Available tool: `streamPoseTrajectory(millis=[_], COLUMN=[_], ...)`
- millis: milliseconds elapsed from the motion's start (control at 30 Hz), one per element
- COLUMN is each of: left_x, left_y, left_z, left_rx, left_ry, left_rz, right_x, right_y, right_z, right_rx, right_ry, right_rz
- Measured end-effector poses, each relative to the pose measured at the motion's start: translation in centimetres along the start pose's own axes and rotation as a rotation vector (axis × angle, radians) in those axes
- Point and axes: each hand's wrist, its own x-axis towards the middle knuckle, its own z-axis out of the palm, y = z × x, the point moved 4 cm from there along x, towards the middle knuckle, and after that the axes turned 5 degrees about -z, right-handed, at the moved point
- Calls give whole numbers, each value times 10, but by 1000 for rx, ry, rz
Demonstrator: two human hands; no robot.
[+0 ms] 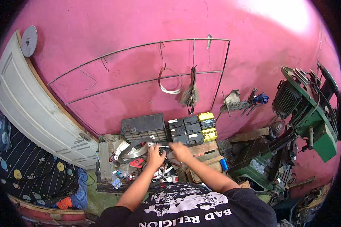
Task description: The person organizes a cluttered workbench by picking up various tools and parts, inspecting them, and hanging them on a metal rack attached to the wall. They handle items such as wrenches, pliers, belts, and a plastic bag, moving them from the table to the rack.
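My left hand (155,156) and my right hand (180,152) are close together over a cluttered workbench. A slim shiny metal rod (163,146) spans the gap between them. The fingers of my right hand are closed round its right end. At its other end my left hand is closed too, but what its fingers grip is hidden. Just left of my left hand is a coiled grey metal band (135,152). Under and around my hands lie a red piece (137,163), cables and small loose parts.
Behind my hands stand a dark ribbed plastic case (143,126) and stacked black and yellow battery-like boxes (185,128). Wooden boards (205,159) lie at the right. A green machine (310,121) stands farther right. A metal frame (140,44) hangs on the pink wall; a white door (34,102) is left.
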Motion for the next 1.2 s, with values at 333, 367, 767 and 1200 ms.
streamPoseTrajectory(millis=[333,367,767,1200], left_x=[-159,-158,-137,-108], left_y=[-57,-62,-28,-62], left_z=[34,37,8,-44], left_rx=[350,381,188,99], left_ry=[-551,-525,-343,-177], left_rz=[159,143,183,25], right_x=[-128,-126,-87,-91], right_y=[-31,-29,-62,-32], right_z=[110,118,62,41], right_rx=[-271,-333,-211,-126], right_ry=[-531,-553,-208,-63], right_rz=[-360,-360,-267,-18])
